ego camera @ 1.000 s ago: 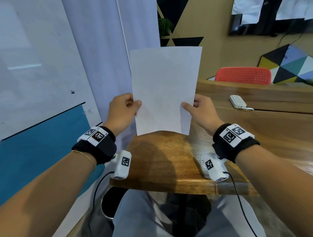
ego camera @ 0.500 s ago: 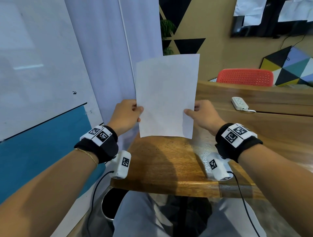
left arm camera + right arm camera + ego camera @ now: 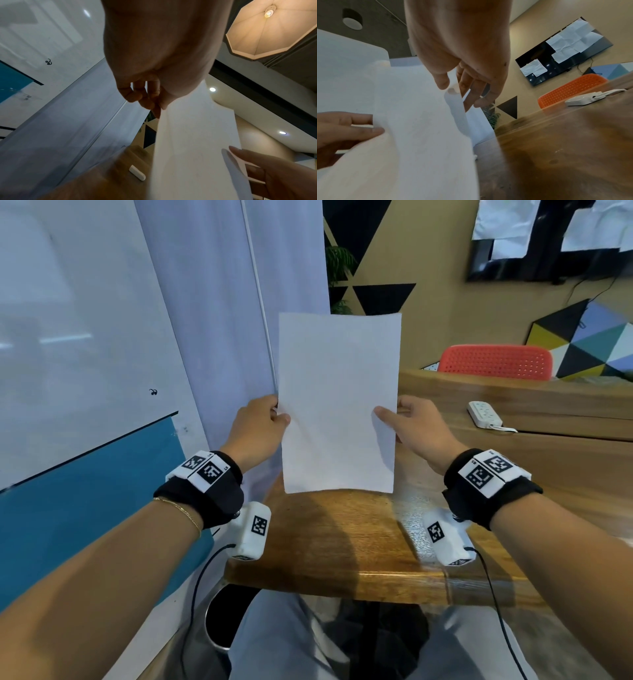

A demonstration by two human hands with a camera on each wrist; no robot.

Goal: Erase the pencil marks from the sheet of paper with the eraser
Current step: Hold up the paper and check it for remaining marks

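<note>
Your left hand (image 3: pixel 256 429) pinches the left edge of the sheet of paper (image 3: pixel 337 402), thumb on the near face and curled fingers (image 3: pixel 137 93) behind it. Your right hand (image 3: pixel 416 429) holds the opposite edge the same way: thumb flat on the near face, fingers (image 3: pixel 471 86) spread loosely behind. Both grips sit low on the sheet, so most of the paper stands upright above your hands, with only a short stretch hanging below them, clear of the wooden table (image 3: pixel 342 542).

With so much unsupported paper above the pinch points, the top could flop forward or back if you tilt it, and the top edge already bows slightly. Pulling your hands apart or twisting them against each other would likely crease or tear it at the thumbs. Letting go with one hand would probably leave the sheet swinging from a single edge.

The face turned toward you looks plain white and close to unmarked; any pencil lines are too faint to make out from the head view or either wrist view. A soft ripple runs across the paper between your thumbs.

No eraser shows in any view. Beyond your right hand, a white power strip (image 3: pixel 484 414) lies farther back on the table, with an orange chair (image 3: pixel 496 361) behind it.
</note>
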